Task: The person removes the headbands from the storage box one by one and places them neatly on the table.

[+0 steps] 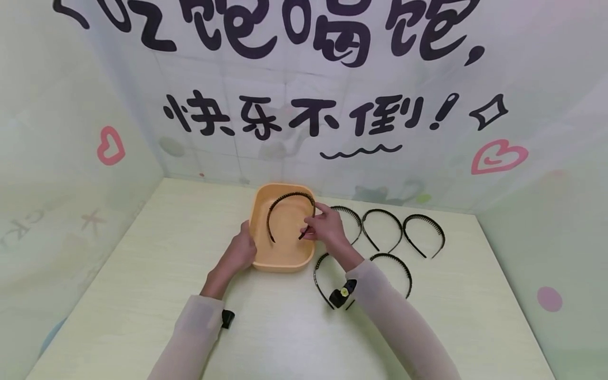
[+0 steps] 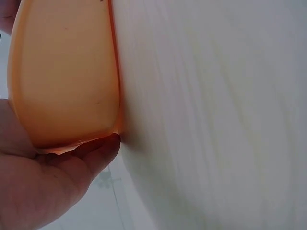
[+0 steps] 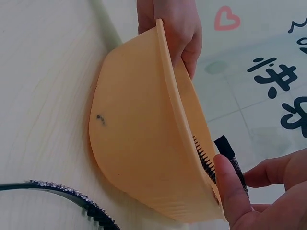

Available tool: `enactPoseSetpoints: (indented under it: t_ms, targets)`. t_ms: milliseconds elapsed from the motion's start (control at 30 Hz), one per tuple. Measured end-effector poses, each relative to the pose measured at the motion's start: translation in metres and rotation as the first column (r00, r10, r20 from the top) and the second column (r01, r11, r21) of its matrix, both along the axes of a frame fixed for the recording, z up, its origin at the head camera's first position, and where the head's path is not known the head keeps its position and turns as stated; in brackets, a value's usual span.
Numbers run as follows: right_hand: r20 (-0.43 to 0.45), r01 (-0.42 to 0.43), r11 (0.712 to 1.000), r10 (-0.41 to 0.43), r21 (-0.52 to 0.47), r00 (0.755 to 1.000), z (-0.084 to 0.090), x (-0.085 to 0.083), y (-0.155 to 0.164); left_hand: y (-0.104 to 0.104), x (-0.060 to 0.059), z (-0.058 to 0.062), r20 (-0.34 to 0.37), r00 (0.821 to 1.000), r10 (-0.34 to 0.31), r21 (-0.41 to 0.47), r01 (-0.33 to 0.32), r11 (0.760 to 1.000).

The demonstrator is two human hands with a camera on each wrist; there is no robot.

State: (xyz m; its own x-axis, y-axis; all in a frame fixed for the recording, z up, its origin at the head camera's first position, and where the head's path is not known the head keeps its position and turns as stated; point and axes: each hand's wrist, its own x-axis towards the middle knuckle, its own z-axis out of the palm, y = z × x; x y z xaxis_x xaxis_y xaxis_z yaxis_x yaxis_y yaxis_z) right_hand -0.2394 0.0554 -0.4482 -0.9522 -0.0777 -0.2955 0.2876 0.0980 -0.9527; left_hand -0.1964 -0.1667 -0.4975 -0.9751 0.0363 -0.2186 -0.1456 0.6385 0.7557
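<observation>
An orange plastic basin (image 1: pixel 258 253) stands on the pale table. My left hand (image 1: pixel 241 250) holds its near left rim; the left wrist view shows my fingers (image 2: pixel 91 155) against the basin's outer wall (image 2: pixel 67 76). My right hand (image 1: pixel 323 226) pinches one end of a black toothed headband (image 1: pixel 287 199) that arches inside the basin. In the right wrist view my right thumb (image 3: pixel 230 187) presses the headband's end (image 3: pixel 225 146) at the basin's rim (image 3: pixel 175 110), and my left hand (image 3: pixel 175 24) is on the far side.
Several more black headbands (image 1: pixel 424 224) lie on the table right of the basin, one (image 1: pixel 320 274) beside my right forearm and one with sparkly trim (image 3: pixel 72 196) in the right wrist view. Printed walls enclose the table on three sides.
</observation>
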Motion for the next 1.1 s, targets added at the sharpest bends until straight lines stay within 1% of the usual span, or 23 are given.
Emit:
enactPoseSetpoints:
  t_ms: [200,433,700,933,1100]
  targets:
    - [0.017,-0.034,0.999,0.035,-0.038,0.999,-0.003,0.004,0.010,0.001,-0.001,0.001,0.011,1.000,0.003,-0.012,-0.003,1.000]
    - [0.038,-0.038,0.996,0.041,-0.076,0.998,-0.004,0.009,0.023,0.000,-0.001,0.001,0.006,1.000,-0.002,-0.015,0.002,1.000]
    - [0.028,-0.026,0.998,0.027,-0.055,0.999,-0.003,0.011,0.044,0.000,-0.002,0.001,-0.017,1.000,-0.005,-0.032,0.004,0.999]
    - [0.004,-0.035,0.998,0.035,-0.049,0.999,-0.005,0.016,0.063,0.000,0.000,0.002,-0.037,0.999,-0.008,-0.032,0.007,0.999]
    - [0.007,-0.024,0.999,0.024,-0.034,1.000,-0.007,0.018,0.075,0.001,0.001,0.001,-0.052,0.999,-0.010,-0.032,0.008,0.999]
